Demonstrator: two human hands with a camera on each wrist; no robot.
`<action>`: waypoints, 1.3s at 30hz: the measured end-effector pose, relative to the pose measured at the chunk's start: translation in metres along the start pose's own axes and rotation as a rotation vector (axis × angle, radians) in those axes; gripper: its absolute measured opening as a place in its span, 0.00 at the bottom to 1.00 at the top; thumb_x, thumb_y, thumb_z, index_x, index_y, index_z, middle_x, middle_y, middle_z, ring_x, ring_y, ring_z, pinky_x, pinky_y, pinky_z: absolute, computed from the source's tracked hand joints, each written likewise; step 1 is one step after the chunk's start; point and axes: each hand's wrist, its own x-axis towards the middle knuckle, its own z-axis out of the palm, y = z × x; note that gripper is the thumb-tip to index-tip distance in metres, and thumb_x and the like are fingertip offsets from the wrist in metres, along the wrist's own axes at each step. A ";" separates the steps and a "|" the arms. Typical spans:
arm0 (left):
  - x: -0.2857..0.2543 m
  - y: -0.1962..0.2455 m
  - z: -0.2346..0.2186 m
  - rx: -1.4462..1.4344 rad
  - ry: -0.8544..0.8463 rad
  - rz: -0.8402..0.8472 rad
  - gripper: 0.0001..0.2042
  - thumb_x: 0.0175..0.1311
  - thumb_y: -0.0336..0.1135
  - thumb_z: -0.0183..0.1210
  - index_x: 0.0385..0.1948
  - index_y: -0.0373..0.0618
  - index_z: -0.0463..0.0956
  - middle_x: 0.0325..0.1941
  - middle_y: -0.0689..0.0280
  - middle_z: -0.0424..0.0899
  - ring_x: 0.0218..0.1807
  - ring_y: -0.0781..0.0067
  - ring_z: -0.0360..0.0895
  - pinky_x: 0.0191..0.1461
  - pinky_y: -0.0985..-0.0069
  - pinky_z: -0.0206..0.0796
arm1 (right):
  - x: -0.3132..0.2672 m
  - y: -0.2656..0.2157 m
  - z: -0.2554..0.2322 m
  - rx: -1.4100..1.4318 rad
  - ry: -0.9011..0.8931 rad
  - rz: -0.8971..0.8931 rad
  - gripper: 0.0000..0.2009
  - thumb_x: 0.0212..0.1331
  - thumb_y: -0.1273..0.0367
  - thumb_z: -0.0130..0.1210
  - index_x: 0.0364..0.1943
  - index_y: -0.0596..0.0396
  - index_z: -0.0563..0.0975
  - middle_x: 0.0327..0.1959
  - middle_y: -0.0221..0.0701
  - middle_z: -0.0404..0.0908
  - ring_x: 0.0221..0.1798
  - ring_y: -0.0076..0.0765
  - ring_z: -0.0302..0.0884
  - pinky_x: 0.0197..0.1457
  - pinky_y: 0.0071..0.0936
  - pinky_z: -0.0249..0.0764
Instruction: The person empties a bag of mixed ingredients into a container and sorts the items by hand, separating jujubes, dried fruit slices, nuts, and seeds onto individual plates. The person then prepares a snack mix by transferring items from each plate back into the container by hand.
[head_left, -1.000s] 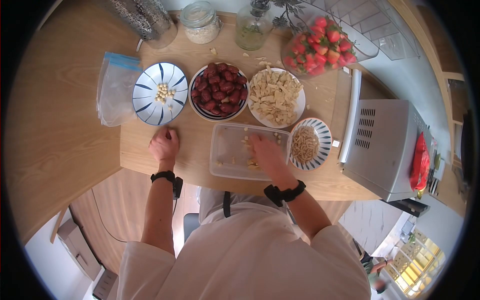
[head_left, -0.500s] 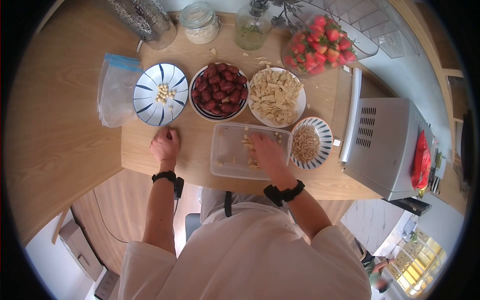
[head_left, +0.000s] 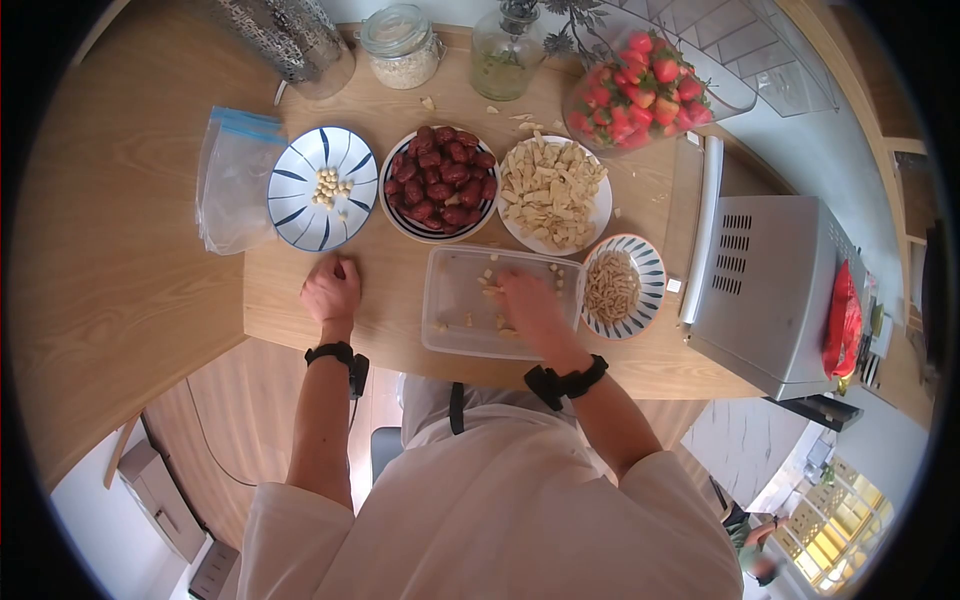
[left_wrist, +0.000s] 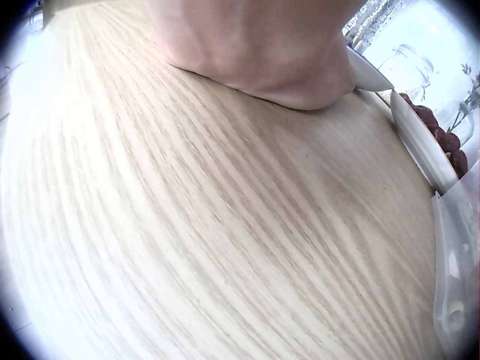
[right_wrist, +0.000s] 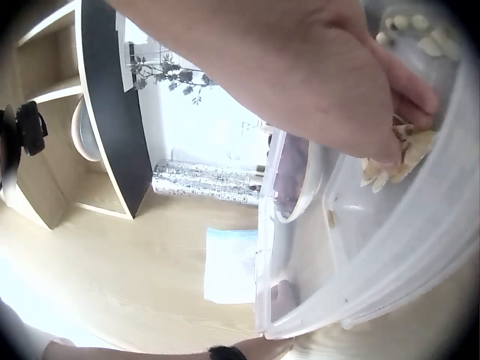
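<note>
My right hand is inside the clear plastic container; in the right wrist view its fingers pinch pale dried pieces. Small pale pieces lie scattered on the container floor. My left hand rests on the wooden table left of the container, fingers curled and holding nothing visible; the left wrist view shows its heel on the wood. Behind the container stand a plate of pale slices and a plate of red dates. A bowl of small tan pieces adjoins its right side.
A blue-striped plate with pale round pieces and plastic bags lie at the left. Farther back are a lidded jar, a glass vase and strawberries. A silver appliance stands at the right.
My right hand has shifted slightly within the container, and fewer pieces show beside it near the front edge. My left hand has stayed in place on the table.
</note>
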 end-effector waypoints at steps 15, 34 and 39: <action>0.000 0.002 -0.004 -0.028 -0.010 0.015 0.10 0.57 0.39 0.56 0.18 0.48 0.74 0.19 0.61 0.78 0.24 0.50 0.77 0.28 0.56 0.66 | -0.016 -0.031 -0.091 0.763 0.239 -0.209 0.07 0.56 0.77 0.62 0.37 0.61 0.77 0.30 0.34 0.81 0.31 0.27 0.81 0.35 0.23 0.77; 0.000 0.000 -0.003 -0.009 -0.019 0.011 0.11 0.56 0.39 0.55 0.15 0.48 0.72 0.18 0.62 0.78 0.23 0.52 0.77 0.27 0.57 0.67 | 0.024 0.012 -0.141 0.504 0.979 -0.191 0.07 0.55 0.80 0.63 0.38 0.63 0.80 0.34 0.36 0.79 0.33 0.32 0.78 0.39 0.22 0.74; 0.000 0.000 -0.002 0.007 -0.011 0.013 0.12 0.56 0.39 0.56 0.15 0.49 0.72 0.18 0.63 0.78 0.23 0.53 0.77 0.26 0.58 0.67 | 0.039 0.025 -0.131 0.529 0.778 -0.184 0.10 0.53 0.80 0.63 0.40 0.61 0.80 0.35 0.38 0.79 0.37 0.41 0.79 0.42 0.28 0.76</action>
